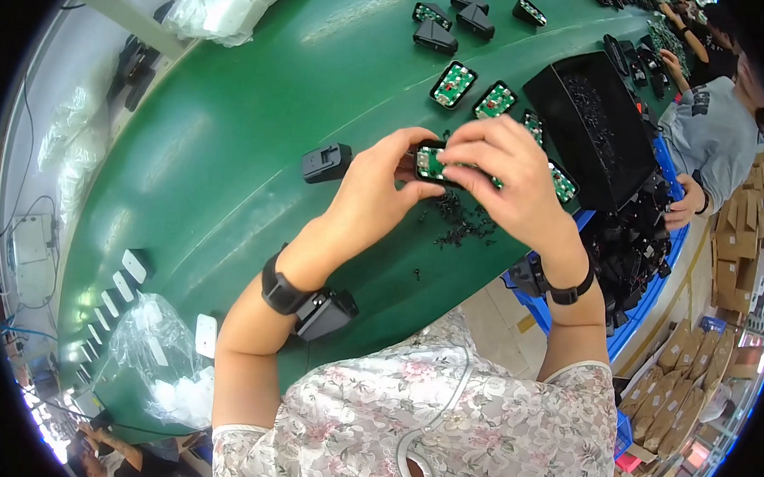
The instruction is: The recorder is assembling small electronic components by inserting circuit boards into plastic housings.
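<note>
My left hand [369, 187] grips a small black casing with a green circuit board [428, 162] in it, holding it above the table with thumb and fingers at its sides. Over the same casing my right hand [511, 178] has its fingers bent and pressed together at the board; whatever they pinch is hidden. Just below my hands lies a loose scatter of small black screws [461, 223]. More open casings with green boards [453, 85] rest beyond and beside my right hand. A closed black casing [326, 163] sits left of my left hand.
A large black bin [592, 120] stands at right, beside a blue crate [653, 276] full of black parts. Several black casings [436, 37] lie at the far side. Plastic bags [226, 6] and white pieces [133, 266] are at left. A co-worker in grey [710, 133] sits at right.
</note>
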Demonstrator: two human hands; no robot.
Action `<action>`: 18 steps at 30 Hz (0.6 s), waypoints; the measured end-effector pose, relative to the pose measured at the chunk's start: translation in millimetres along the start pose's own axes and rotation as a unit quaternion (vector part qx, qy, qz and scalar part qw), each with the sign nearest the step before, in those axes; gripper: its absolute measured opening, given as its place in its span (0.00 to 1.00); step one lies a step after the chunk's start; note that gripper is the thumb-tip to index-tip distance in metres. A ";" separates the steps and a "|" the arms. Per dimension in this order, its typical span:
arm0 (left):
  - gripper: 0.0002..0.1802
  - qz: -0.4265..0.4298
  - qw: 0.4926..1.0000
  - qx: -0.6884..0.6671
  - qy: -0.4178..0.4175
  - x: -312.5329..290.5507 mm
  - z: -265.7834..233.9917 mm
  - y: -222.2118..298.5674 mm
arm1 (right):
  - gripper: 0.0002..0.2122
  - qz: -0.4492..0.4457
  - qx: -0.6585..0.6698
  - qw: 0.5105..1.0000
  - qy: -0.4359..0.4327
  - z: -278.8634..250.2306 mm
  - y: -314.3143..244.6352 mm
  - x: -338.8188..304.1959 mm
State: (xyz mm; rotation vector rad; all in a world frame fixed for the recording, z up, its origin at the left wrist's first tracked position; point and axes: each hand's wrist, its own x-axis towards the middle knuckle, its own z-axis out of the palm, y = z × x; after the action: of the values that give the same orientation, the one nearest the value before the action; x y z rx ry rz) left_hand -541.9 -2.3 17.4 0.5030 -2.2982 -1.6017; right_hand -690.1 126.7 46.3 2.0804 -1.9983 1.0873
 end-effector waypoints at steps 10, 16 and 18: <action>0.28 0.070 0.997 0.039 0.012 -29.7 -8.7 20.1 | 0.10 0.064 0.094 0.994 0.006 10.1 -26.4 -9.9; 0.33 0.174 0.976 0.126 0.045 -40.1 1.7 21.6 | 0.10 0.085 0.069 0.992 -0.053 7.5 -30.4 -9.2; 0.29 0.201 0.971 0.123 0.041 -41.6 4.2 18.3 | 0.14 0.147 0.163 0.973 -0.068 9.6 -23.6 -18.3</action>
State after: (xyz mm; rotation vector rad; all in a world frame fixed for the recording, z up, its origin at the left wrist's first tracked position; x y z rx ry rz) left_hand -508.6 25.5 31.5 0.1358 -2.3570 -1.0949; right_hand -663.2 141.4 39.5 2.0978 -2.3962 1.4463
